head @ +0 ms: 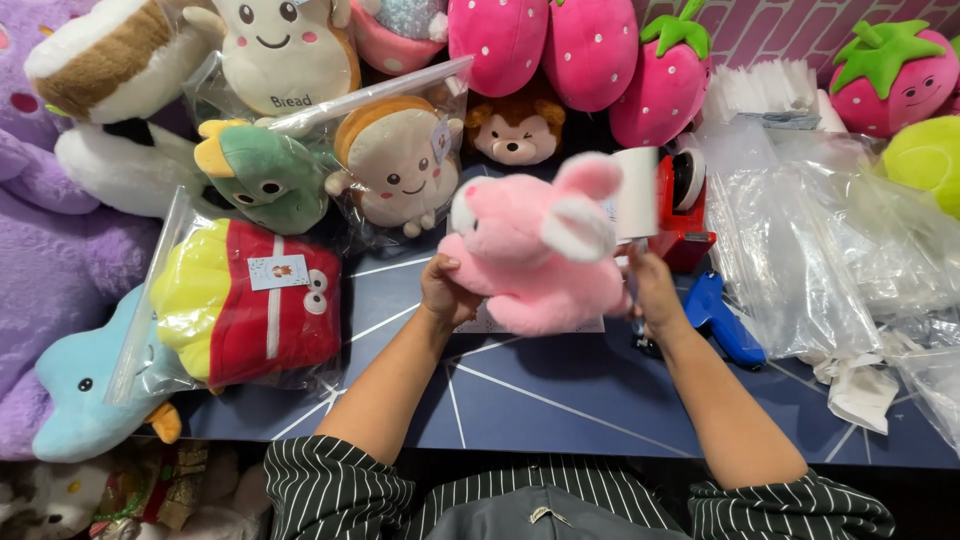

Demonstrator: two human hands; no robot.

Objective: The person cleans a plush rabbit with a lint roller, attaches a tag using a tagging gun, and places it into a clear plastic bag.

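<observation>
We hold the pink bunny [535, 260] with both hands, left hand [447, 292] and right hand [655, 290] closed on its sides. We should grip it softly and keep it steady above the surface [560, 400].

**Bystander items on the dark blue surface**

Dark blue surface [560, 400] with white line pattern. Left edge: bagged fries-shaped plush [250, 305], yellow and red, lying over a light blue dolphin plush [75, 390]; purple plush [45, 250] beyond it, partly cut off. Far left: green dinosaur plush [265, 175] and bagged toast plush [395, 160] side by side. Far edge: brown monkey plush [515, 130], three pink strawberry plushes [590, 50] in a row. Right of centre: red tape dispenser [685, 215]; blue tool [725, 320] just beside it, kind unclear. Right edge: loose clear plastic bags [810, 250], heaped and overlapping.
</observation>
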